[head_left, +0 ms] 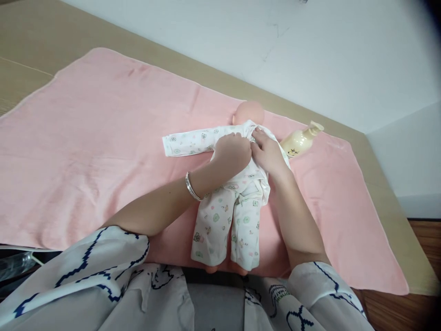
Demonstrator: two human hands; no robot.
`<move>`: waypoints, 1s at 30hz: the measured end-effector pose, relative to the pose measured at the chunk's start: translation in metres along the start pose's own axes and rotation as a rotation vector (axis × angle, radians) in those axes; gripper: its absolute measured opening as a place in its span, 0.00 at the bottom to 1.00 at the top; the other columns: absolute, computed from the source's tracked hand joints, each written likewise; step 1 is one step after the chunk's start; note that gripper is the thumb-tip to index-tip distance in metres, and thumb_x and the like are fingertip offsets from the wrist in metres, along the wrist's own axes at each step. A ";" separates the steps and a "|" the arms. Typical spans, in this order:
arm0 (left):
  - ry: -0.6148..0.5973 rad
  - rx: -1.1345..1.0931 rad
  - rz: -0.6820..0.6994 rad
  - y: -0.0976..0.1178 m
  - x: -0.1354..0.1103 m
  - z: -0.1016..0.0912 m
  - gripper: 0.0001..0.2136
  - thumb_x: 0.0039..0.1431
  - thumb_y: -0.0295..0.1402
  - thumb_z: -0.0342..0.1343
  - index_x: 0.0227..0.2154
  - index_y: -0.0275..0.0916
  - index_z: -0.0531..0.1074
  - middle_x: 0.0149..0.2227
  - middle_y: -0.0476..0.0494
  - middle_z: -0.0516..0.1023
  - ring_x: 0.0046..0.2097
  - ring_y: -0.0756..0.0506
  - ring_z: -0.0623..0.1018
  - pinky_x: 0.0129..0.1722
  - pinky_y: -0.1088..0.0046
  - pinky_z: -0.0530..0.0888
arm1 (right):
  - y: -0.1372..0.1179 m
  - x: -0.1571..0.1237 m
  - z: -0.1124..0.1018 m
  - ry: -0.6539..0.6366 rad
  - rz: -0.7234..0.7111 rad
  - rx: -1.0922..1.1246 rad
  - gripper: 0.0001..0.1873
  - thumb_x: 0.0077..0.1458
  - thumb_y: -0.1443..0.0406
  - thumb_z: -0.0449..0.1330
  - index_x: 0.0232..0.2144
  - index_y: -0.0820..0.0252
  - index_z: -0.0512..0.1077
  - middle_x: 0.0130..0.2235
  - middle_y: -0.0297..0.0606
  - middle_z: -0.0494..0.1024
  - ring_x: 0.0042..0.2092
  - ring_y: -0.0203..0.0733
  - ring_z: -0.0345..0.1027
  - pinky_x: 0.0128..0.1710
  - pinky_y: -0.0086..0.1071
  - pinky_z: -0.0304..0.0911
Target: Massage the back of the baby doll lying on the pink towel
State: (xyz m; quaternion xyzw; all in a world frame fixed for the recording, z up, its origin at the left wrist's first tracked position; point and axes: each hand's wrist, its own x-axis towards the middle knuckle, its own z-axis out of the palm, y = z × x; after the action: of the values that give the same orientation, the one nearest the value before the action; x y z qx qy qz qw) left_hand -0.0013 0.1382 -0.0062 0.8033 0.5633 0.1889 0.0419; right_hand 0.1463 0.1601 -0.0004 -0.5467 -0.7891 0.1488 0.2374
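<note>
A baby doll (248, 111) lies on a pink blanket, its head away from me and its feet near the front edge. It is dressed in a white patterned baby shirt (198, 140) and matching baby pants (214, 225). One sleeve stretches flat to the left. My left hand (232, 151), below a silver bangle, is closed in a fist at the shirt's chest; the fingertips are hidden. Beside it, my right hand (267, 149) rests on the shirt front near the neckline, its thumb and fingers bent against the cloth. The doll's other arm is hidden.
The pink blanket (113, 119) covers much of the wooden table (382, 179). A cream pump bottle (300, 140) lies tilted just right of the doll. A white wall (310, 59) rises behind the table.
</note>
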 end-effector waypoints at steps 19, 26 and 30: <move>0.015 -0.069 -0.105 -0.020 0.018 0.010 0.24 0.70 0.34 0.46 0.63 0.22 0.65 0.65 0.24 0.69 0.67 0.32 0.67 0.66 0.54 0.64 | -0.044 -0.022 0.003 -0.007 0.118 -0.344 0.23 0.66 0.66 0.43 0.50 0.66 0.75 0.54 0.56 0.79 0.60 0.61 0.70 0.61 0.52 0.64; -0.150 0.072 -0.051 0.008 -0.004 -0.018 0.17 0.65 0.21 0.44 0.48 0.23 0.76 0.52 0.24 0.78 0.56 0.32 0.76 0.53 0.58 0.72 | -0.006 -0.004 0.000 -0.032 0.069 -0.124 0.27 0.66 0.58 0.47 0.62 0.59 0.67 0.68 0.50 0.66 0.71 0.58 0.55 0.69 0.61 0.53; -0.174 0.051 -0.023 0.007 -0.005 -0.024 0.15 0.63 0.21 0.47 0.46 0.27 0.77 0.47 0.26 0.78 0.53 0.33 0.77 0.50 0.60 0.73 | -0.005 -0.003 0.006 -0.021 0.086 -0.128 0.28 0.65 0.59 0.46 0.65 0.60 0.63 0.70 0.52 0.63 0.71 0.61 0.54 0.67 0.66 0.53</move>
State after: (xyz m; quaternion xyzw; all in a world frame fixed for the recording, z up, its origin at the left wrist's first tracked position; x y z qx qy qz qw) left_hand -0.0049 0.1275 0.0161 0.8111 0.5712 0.1034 0.0722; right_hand 0.1403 0.1555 -0.0037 -0.5927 -0.7751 0.1139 0.1869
